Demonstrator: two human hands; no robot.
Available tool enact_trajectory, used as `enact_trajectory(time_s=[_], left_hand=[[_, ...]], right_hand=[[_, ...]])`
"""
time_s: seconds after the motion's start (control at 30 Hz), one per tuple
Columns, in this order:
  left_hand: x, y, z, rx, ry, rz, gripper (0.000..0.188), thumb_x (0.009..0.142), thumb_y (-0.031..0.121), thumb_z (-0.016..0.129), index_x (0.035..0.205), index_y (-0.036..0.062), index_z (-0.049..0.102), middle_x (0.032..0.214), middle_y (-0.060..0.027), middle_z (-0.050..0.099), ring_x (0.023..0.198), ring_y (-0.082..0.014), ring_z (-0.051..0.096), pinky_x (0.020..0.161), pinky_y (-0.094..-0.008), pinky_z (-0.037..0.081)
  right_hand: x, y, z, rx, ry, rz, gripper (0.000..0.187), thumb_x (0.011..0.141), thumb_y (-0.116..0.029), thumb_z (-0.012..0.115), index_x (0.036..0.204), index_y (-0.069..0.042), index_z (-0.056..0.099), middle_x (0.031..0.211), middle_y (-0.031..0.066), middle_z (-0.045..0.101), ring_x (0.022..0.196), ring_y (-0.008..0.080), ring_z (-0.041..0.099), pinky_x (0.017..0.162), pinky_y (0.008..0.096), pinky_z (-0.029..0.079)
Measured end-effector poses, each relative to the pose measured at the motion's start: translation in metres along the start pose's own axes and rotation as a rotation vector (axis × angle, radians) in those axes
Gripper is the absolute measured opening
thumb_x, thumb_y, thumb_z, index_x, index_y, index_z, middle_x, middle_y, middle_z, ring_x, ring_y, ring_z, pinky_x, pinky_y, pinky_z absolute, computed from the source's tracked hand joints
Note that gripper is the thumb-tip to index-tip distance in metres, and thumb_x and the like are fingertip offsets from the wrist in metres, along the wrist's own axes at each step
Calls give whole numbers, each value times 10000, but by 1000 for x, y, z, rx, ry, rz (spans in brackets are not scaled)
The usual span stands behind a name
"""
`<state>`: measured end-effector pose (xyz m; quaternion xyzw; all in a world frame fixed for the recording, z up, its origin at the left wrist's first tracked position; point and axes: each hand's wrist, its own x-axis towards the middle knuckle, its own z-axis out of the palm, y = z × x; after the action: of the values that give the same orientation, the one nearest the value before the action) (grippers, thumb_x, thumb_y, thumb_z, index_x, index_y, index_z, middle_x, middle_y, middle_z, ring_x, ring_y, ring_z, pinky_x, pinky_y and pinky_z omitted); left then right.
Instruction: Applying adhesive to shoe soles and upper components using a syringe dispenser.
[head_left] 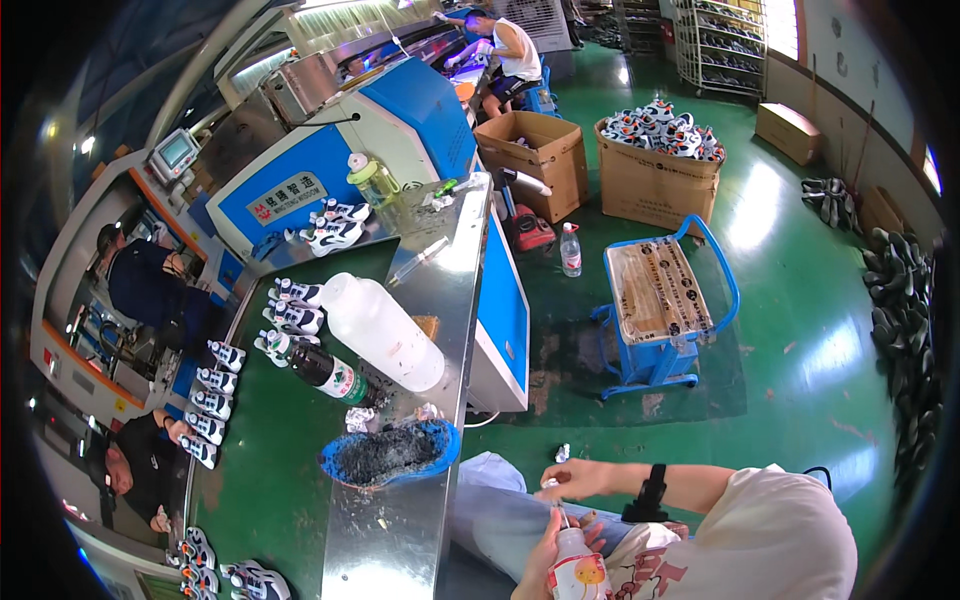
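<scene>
Beside the steel workbench's (440,300) near corner, left hand (545,560) grips a small white plastic drink bottle (578,570); right hand (572,483) pinches its thin straw (563,516), already inserted

Bright overhead light, glare on green floor (800,300), fisheye-bent dark rim.

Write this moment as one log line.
left hand: grips small bottle | right hand: above bottle, pinching something small | nearby: blue dish
</scene>
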<state>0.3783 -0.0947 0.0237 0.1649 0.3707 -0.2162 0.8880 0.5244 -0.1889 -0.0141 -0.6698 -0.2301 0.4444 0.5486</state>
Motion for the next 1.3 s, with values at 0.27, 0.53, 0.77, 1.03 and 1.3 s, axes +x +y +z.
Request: enact_trajectory(time_s=[0.27,0.53,0.77,1.03,1.3], left_hand=[[-8,-2,23,31,-77,19,369,934,404,437,863,46,486,993,-143,572,1032,-267,582,886,-441,484],[8,-3,-2,-42,-110,-55,342,925,356,488,947,14,477,1058,-188,586,1017,-269,595,832,-349,527],[-1,1,13,-29,-137,-95,332,915,360,510,918,28,495,1049,-179,593,975,-237,609,820,-307,525],[0,-3,15,-15,-15,-88,320,918,363,503,886,45,507,1029,-157,603,898,-204,624,738,-283,537],[9,20,21,2,88,-55,340,888,385,545,822,52,522,923,-133,621,832,-198,640,682,-276,541]], right_hand=[[12,16,-25,500,-490,198,161,921,-258,498,943,-99,494,620,-68,326,510,36,270,448,211,204],[1,26,-17,567,-330,-59,444,869,-88,524,1279,-120,356,605,-48,420,486,31,326,430,207,226],[13,37,-30,519,-164,-91,493,829,-29,531,1276,-111,343,599,-22,448,480,49,365,426,199,262],[32,63,-47,459,-79,-50,502,779,-67,571,1237,-129,376,619,-16,475,492,64,407,435,213,297],[69,73,-53,379,-108,17,473,780,-127,601,1215,-154,419,620,-29,434,512,72,393,442,242,295]])
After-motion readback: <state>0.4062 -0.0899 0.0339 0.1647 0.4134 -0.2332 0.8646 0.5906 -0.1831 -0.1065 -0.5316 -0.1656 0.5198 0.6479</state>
